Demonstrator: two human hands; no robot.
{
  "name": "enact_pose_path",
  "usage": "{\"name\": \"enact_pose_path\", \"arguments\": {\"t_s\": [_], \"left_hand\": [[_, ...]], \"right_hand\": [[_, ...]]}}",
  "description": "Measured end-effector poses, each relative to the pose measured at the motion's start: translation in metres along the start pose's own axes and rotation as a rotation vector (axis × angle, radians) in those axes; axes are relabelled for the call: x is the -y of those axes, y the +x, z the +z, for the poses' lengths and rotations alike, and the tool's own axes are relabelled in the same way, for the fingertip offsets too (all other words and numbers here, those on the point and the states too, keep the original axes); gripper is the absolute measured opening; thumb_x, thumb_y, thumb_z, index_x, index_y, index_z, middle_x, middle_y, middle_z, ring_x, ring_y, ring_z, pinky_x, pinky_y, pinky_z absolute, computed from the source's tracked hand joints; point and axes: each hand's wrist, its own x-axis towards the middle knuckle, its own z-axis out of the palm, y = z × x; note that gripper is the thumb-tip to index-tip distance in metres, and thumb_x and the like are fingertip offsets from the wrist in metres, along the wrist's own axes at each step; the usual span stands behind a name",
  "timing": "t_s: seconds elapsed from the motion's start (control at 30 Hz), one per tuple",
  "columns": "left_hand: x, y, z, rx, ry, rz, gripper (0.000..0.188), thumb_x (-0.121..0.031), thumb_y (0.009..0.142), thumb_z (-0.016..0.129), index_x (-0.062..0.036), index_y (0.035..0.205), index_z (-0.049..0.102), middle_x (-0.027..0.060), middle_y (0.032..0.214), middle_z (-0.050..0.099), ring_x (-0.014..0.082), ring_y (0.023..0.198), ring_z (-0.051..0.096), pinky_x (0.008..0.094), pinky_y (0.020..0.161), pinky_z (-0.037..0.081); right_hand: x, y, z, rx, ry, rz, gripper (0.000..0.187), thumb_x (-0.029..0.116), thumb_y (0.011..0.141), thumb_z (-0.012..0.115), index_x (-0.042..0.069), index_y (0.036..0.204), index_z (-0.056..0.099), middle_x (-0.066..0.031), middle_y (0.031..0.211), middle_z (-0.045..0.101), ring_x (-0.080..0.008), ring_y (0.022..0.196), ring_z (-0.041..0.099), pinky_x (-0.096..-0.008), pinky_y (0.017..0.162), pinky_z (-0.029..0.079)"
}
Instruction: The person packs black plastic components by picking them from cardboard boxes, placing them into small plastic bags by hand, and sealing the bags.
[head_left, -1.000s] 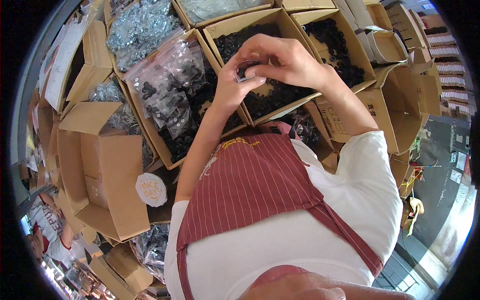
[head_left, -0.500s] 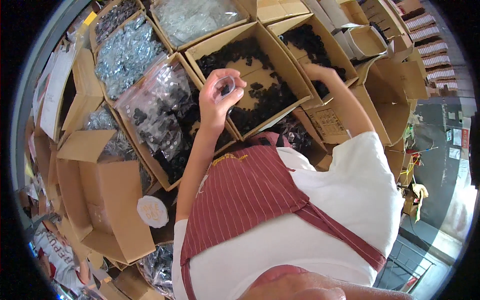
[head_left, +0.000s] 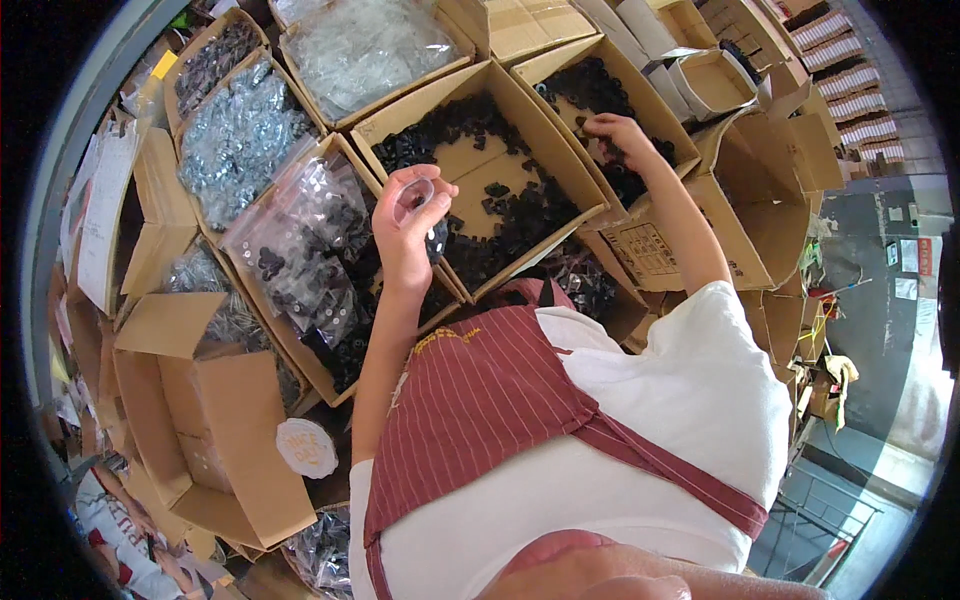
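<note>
My left hand (head_left: 408,235) is curled around a small clear plastic bag (head_left: 414,197), its mouth held open in a rounded shape. Below the fingers, dark pieces show at its lower end. This hand is over the left edge of a cardboard box (head_left: 590,212) with small black plastic parts (head_left: 520,222) heaped along its sides. My right hand (head_left: 625,142) reaches into the box to the right (head_left: 680,142), which holds more black parts (head_left: 590,85). Its fingertips are drawn together close to them; whether a part sits between them is too small to tell.
Left of these stands a box of bagged black and white parts (head_left: 310,255). Beyond it are bluish clear packets (head_left: 240,140) and clear plastic bags (head_left: 370,55). An open carton (head_left: 250,425) stands lower left, another (head_left: 765,215) at right. Another person (head_left: 125,535) shows at lower left.
My right hand has drawn back a little, showing its fingers, previously hidden in the box. The left hand keeps its hold on the bag. The whole view has shifted slightly.
</note>
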Motion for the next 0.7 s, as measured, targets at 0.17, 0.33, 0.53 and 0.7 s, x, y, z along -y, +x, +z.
{"name": "enact_pose_path", "arguments": {"t_s": [0.17,0.33,0.53,0.7], "left_hand": [[-0.001,0.002,0.000,-0.113,-0.155,-0.059,0.025,0.001,0.083,0.065,0.0038,0.107,0.061,0.0085,0.089,0.063,0.0195,0.090,0.063,0.0309,0.085,0.047],[-0.002,0.002,0.003,-0.048,-0.152,-0.097,0.024,0.000,0.083,0.065,0.0029,0.106,0.061,0.0083,0.088,0.064,0.0188,0.089,0.062,0.0302,0.084,0.047],[0.005,0.000,0.003,0.069,0.058,-0.103,0.024,-0.001,0.083,0.065,-0.0011,0.107,0.062,0.0051,0.089,0.064,0.0155,0.090,0.062,0.0280,0.086,0.045],[0.006,-0.004,0.007,0.105,0.027,-0.147,0.024,0.003,0.082,0.067,-0.0017,0.105,0.062,0.0045,0.092,0.065,0.0116,0.088,0.062,0.0231,0.079,0.047]], "right_hand": [[0.019,-0.008,-0.003,0.083,0.782,0.217,0.026,0.022,0.095,0.064,0.001,0.110,0.060,-0.0080,0.092,0.062,-0.0134,0.071,0.055,-0.0236,0.051,0.044],[0.006,-0.007,-0.006,0.362,1.025,0.169,0.026,0.021,0.100,0.056,0.001,0.117,0.055,-0.0060,0.087,0.055,-0.0090,0.062,0.042,-0.0168,0.042,0.032],[0.052,-0.045,0.035,0.773,1.121,0.028,0.034,0.025,0.105,0.046,-0.001,0.126,0.049,-0.0060,0.097,0.055,-0.0095,0.065,0.043,-0.0182,0.042,0.033],[0.105,-0.115,0.113,0.755,0.723,-0.005,0.051,0.032,0.106,0.038,-0.004,0.142,0.039,-0.0115,0.112,0.055,-0.0145,0.085,0.051,-0.0184,0.055,0.045]]}}
